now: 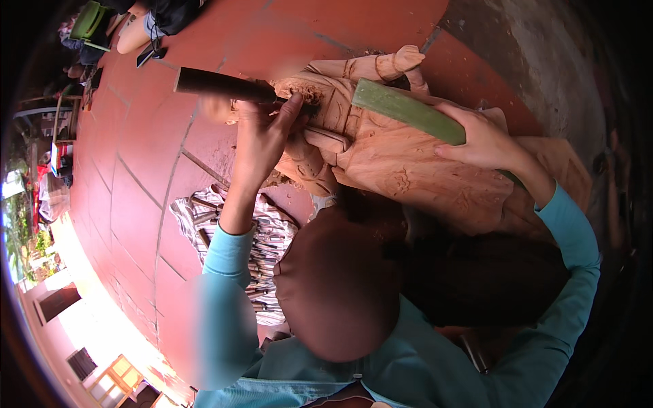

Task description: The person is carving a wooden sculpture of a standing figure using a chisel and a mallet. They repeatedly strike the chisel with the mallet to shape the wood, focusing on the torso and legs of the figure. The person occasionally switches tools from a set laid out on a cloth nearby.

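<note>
A carved wooden figure (401, 163), with robe folds and flower patterns, lies across the upper middle. My left hand (262, 132) is closed around a carving chisel (224, 84) with a thick dark handle; its blade end points at the figure's chest, where curled wood shavings (306, 92) sit. The cutting edge itself is hidden by my fingers and the shadow. My right hand (479, 139) grips a long, flat green mallet (408, 114) above the figure's robe. The mallet's free end points toward the chisel, apart from it.
To the left of my legs, a striped cloth (272, 309) on the red tiled floor (129, 197) bears several carving tools (262, 265). A rounded brown shape (340, 292) fills the lower middle. Another person's leg (134, 35) and a phone (145, 56) are at the upper left.
</note>
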{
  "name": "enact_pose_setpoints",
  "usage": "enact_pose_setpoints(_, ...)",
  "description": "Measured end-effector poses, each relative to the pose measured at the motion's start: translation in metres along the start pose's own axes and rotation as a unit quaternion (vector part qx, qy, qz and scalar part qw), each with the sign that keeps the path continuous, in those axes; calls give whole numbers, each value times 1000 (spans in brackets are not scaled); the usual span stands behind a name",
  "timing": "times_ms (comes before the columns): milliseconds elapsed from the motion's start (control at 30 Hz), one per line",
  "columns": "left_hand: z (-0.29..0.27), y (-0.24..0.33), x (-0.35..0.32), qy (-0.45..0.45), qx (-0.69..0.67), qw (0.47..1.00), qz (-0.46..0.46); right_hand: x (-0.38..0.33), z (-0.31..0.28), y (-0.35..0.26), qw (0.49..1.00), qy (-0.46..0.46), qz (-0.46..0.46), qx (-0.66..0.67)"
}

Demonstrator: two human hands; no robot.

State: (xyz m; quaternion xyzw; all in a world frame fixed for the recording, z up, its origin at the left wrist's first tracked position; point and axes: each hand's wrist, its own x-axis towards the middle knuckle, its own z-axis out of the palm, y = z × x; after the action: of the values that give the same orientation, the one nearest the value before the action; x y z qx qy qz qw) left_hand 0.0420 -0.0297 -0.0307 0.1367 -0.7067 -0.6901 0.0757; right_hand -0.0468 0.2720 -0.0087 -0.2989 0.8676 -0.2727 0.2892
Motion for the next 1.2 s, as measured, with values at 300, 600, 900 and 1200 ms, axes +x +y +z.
enact_pose_setpoints(300, 3, -7, 2, 0, 130, 976, 177, -5, -3, -11, 997, 33, -14, -64)
enact_pose_setpoints(600, -3, -10, 6, -17, 165, 976, 140, -1, -16, -62, 974, 152, -170, 9)
enact_pose_setpoints(900, -2, -8, 5, -35, 140, 982, 120, -7, -39, -110, 924, 259, -260, -105)
enact_pose_setpoints(1200, 11, -9, -2, 28, 405, 852, 330, 11, -45, -99, 838, 322, -318, -306)
